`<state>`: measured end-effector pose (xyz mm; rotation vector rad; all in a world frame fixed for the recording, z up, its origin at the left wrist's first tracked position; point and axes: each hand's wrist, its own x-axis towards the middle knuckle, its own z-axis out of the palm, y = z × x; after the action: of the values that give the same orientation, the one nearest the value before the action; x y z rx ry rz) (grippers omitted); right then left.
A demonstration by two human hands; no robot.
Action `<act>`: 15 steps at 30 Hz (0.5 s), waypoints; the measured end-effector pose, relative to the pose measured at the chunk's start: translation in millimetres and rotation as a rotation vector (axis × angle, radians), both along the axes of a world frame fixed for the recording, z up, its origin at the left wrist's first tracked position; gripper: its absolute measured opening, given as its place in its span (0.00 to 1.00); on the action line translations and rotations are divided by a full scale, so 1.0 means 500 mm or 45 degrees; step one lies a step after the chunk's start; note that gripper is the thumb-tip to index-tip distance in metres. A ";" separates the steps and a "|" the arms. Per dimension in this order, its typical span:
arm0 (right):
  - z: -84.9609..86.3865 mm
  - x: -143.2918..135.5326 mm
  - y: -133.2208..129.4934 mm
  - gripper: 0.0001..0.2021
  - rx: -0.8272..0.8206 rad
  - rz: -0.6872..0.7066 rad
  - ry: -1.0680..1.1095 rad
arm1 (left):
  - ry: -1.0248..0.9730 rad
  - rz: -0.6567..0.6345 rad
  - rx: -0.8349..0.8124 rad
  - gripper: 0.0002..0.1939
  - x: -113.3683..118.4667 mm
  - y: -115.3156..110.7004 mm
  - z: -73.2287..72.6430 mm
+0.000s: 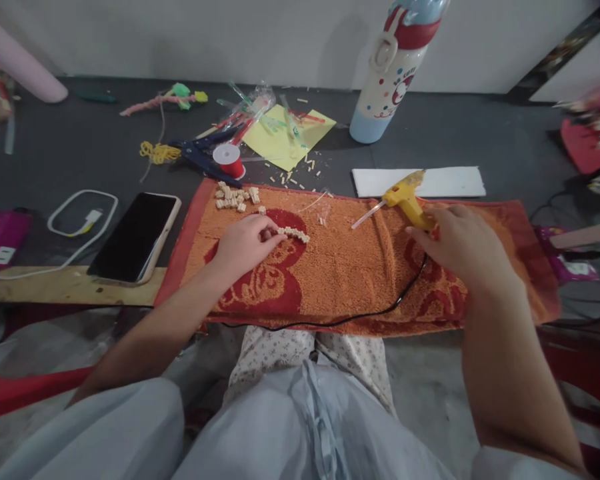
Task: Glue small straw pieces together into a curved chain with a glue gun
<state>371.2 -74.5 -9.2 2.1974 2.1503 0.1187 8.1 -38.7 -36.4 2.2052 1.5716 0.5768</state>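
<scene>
a: hands first. apart or together?

b: well apart. left hand [245,245]: thumb and fingers pinched on the near end of a short row of pale pieces [297,233], over the orange towel [350,267]. whether the row's far end touches the cloth, cannot tell.

a: right hand [463,243]?

b: at the handle of the yellow glue gun [404,195], thumb to one side, fingers to the other. how firmly it is closed, cannot tell.

a: gun position?

b: front end over the white board [450,181], tip tilted away from the person. clear stick [367,215] protrudes from the back, toward the left hand.

a: handling notes?

b: my judgement: keep the left pinch light and at the row's end, since the joints look slender and could snap. forearm low on the towel would steady it. take the gun by the handle only; treat the tip as hot and keep it over the board while idle.

a: hazards?

b: black cord [399,301] curves along the towel's near edge. best to leave slack, so a tug does not swing the gun. loose pieces [235,197] sit in a heap beyond the left hand; a sleeve or wrist could scatter them.
</scene>
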 end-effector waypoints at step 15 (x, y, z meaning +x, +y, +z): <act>-0.027 -0.025 0.061 0.24 0.130 -0.132 0.279 | 0.036 -0.039 0.034 0.10 0.001 0.002 -0.005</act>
<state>358.7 -44.1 -22.9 2.4803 2.1748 -0.0199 8.7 -37.6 -39.0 2.2628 1.5500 0.5633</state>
